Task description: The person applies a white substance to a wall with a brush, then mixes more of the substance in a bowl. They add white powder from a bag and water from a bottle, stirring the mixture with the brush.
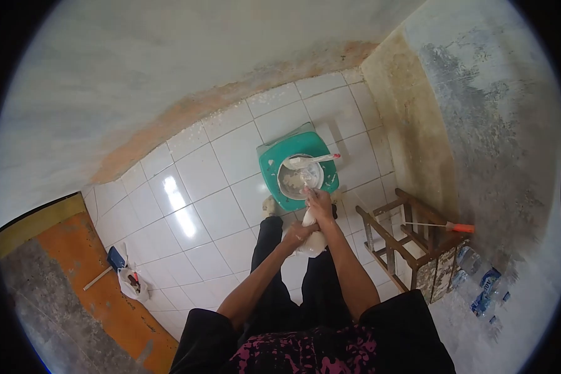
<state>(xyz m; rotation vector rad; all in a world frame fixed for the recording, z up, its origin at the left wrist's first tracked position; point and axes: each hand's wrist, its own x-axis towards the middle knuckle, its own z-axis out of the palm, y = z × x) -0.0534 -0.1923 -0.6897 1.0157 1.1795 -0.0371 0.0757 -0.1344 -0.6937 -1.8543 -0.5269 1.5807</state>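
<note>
Both of my hands are closed round a white plastic bag (313, 245) with a bulging lower part. My left hand (298, 235) grips it just above the bulge. Higher up, my right hand (319, 204) holds the bag's narrow neck, at the near rim of a round pot (283, 187). Pale material lies in the pot, partly hidden by the bag's top and my fingers. Across the far rim rests a whitish tool with a red-tipped handle (328, 158). The pot stands on a green plastic stool (301, 144).
A wooden stool (394, 247) stands at the right, with a red-handled tool (459, 228) on it and plastic bottles (487, 290) beside it. At the left are a blue dustpan (115, 258) and a white bag (133, 288) holding tools. Walls border the tiled floor (221, 222).
</note>
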